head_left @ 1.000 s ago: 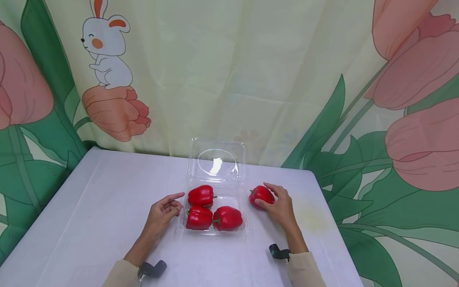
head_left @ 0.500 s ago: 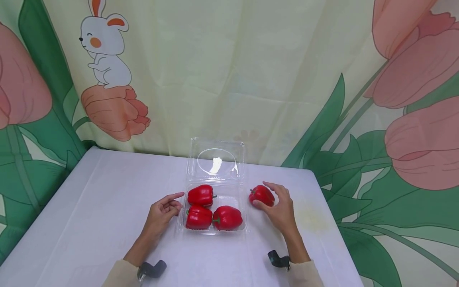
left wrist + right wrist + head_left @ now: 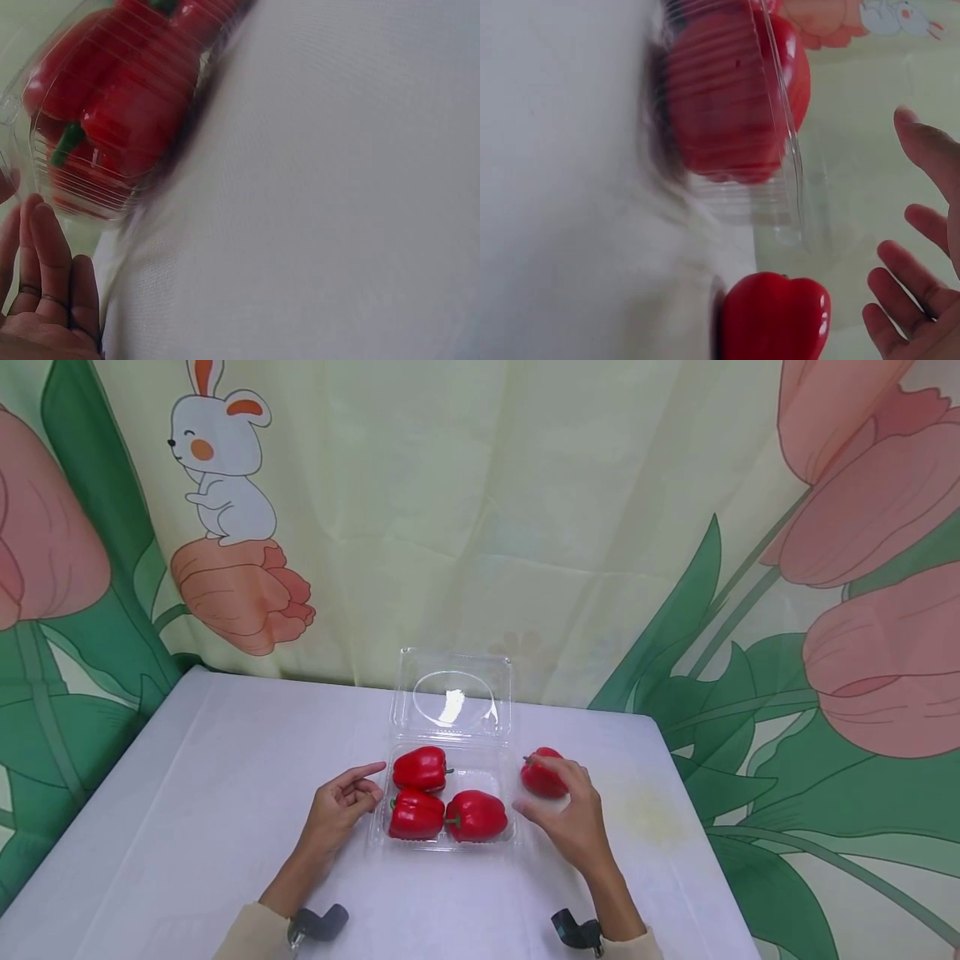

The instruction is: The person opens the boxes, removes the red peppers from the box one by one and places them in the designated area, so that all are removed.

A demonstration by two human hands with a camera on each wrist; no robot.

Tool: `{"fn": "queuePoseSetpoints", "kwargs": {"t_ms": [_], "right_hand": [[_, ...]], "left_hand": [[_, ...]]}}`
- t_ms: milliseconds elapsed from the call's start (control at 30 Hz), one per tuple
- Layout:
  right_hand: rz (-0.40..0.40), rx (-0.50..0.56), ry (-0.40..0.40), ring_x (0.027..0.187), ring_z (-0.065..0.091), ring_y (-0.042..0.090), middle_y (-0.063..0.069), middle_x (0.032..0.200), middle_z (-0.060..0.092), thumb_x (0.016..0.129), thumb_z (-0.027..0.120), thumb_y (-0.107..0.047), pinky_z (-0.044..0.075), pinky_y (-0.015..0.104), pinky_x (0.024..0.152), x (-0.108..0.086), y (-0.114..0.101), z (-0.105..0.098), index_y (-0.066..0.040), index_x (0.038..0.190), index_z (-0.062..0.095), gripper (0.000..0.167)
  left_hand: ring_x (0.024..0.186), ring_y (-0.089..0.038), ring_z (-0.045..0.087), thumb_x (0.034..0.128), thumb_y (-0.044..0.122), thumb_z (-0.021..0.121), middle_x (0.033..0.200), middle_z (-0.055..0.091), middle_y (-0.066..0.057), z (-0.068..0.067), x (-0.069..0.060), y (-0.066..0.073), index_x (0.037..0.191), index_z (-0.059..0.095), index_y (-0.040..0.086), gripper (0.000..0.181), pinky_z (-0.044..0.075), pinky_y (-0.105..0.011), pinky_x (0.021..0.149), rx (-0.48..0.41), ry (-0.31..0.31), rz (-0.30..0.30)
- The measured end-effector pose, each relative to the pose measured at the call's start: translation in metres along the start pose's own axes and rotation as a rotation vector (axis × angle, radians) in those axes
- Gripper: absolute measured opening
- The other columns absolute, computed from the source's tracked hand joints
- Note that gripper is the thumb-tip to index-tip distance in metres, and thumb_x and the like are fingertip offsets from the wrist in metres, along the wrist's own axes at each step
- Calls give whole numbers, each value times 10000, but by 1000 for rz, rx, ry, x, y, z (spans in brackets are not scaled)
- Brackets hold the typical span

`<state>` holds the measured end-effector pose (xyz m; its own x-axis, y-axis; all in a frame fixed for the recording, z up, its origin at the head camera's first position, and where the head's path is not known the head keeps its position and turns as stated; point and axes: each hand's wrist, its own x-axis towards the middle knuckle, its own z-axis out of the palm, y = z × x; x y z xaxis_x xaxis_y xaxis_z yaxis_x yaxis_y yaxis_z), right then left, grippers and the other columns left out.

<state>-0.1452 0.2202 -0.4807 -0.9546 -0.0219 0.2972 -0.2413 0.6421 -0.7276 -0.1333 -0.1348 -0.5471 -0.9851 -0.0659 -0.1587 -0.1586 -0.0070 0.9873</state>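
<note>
A clear plastic clamshell container (image 3: 474, 779) lies on the table with its lid (image 3: 455, 689) raised at the back. Inside it are three red bell peppers: one at back left (image 3: 417, 769), one at front left (image 3: 414, 815) and one at front right (image 3: 478, 817). Another red bell pepper (image 3: 540, 779) stands on the cloth, right of the container. Over that pepper hovers my right hand (image 3: 576, 827), thumb and fingers spread; the right wrist view shows them apart from the pepper (image 3: 774, 319). My left hand (image 3: 336, 803) is at the container's left wall, its index finger extended; contact is unclear.
A white cloth (image 3: 247, 760) covers the table. Behind it hangs a curtain (image 3: 465, 543) printed with tulips and a rabbit. A dark camera mount sits at each wrist, left (image 3: 318, 924) and right (image 3: 576, 931).
My right hand has come off the lone bell pepper, its thumb moving left and toward me away from it. The left hand and the container have stayed put.
</note>
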Motion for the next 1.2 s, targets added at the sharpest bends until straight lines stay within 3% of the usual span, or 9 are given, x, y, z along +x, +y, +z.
{"fn": "queuePoseSetpoints", "kwargs": {"t_ms": [233, 567, 1200], "right_hand": [[-7, 12, -46, 1393, 544, 247, 7, 1465, 616, 674, 1022, -271, 606, 594, 975, -10, -4, 6, -271, 1422, 666, 828], [-32, 16, -114, 1342, 584, 185, -119, 1384, 636, 665, 1021, -364, 598, 560, 1015, -21, -10, 24, -432, 1377, 654, 804], [-81, -51, -224, 1320, 588, 106, -173, 1402, 624, 667, 1003, -450, 614, 441, 1014, -24, -16, 47, -376, 1429, 631, 852]], "left_hand": [[939, -155, 692, 960, 151, 801, 1122, 703, -158, -1, -1, -1, 1438, 651, 144, 500, 587, -148, 886, -4, -10, 14], [935, -154, 698, 949, 184, 819, 1104, 709, -114, -1, -1, -1, 1440, 650, 145, 521, 588, -152, 892, -12, -4, 22], [927, -131, 687, 944, 162, 821, 1103, 702, -139, -2, -1, -1, 1441, 650, 130, 526, 586, -139, 859, -12, -17, 34]]}}
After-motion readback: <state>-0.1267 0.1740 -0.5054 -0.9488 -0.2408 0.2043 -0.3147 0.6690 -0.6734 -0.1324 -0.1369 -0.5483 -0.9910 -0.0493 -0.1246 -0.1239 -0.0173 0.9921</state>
